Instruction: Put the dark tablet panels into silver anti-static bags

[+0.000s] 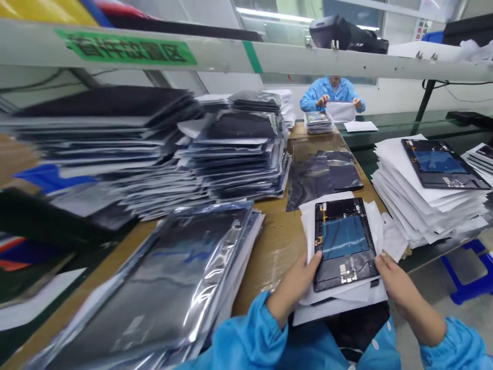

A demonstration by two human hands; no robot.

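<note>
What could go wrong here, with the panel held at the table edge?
The bare tablet back panel lies on loose white sheets that overhang the table edge; it might slide off. The left hand and right hand only grip its lower corners, and bare fingers could smudge the exposed circuitry.

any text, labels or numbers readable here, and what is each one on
Green label on the white shelf rail: dark printed characters, too blurred to read.
Panel held between the left hand and right hand: no readable marking.
Small poster on the far wall: coloured marks, too small to read.
Silver bags beside the left hand: no print legible.
Nothing here can be quoted with confidence.
</note>
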